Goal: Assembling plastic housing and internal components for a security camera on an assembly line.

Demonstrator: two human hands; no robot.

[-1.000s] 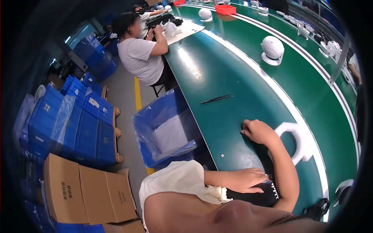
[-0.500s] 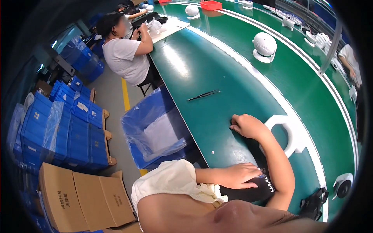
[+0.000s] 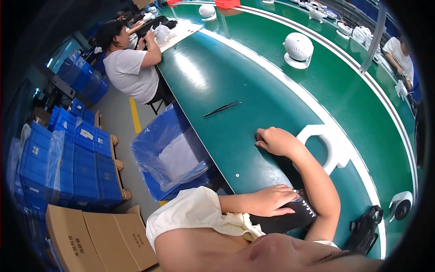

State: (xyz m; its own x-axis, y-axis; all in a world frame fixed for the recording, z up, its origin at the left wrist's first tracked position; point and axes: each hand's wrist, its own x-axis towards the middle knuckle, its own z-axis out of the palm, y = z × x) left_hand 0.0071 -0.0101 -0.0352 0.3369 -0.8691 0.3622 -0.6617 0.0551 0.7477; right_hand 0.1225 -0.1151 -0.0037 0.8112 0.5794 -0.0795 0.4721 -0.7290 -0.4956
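My left hand (image 3: 275,200) lies palm down with its fingers stretched and thumb apart, over a black item (image 3: 283,223) with a row of white marks along its edge. A small bluish, shiny spot shows by its fingertips, too small to make out. My right forearm passes just beyond them. Resting on the green table (image 3: 213,140), my right hand (image 3: 278,141) has its fingers curled in, and nothing shows in it. A white ring-shaped part (image 3: 334,149) stands next to my right forearm. Black tweezers (image 3: 222,109) lie farther off, and a small round piece (image 3: 237,175) is nearer the edge.
Along the left table edge stands a blue bin (image 3: 145,170) lined with clear plastic. White domed devices (image 3: 298,47) stand on the green conveyor (image 3: 344,99). A black strapped item (image 3: 364,230) lies at right. Stacked blue crates (image 3: 81,177), cartons (image 3: 97,233) and a seated co-worker (image 3: 131,68) are at left.
The whole view has shifted, so the table and things sit a little farther left. Both hands keep nearly the same pose and place on the table.
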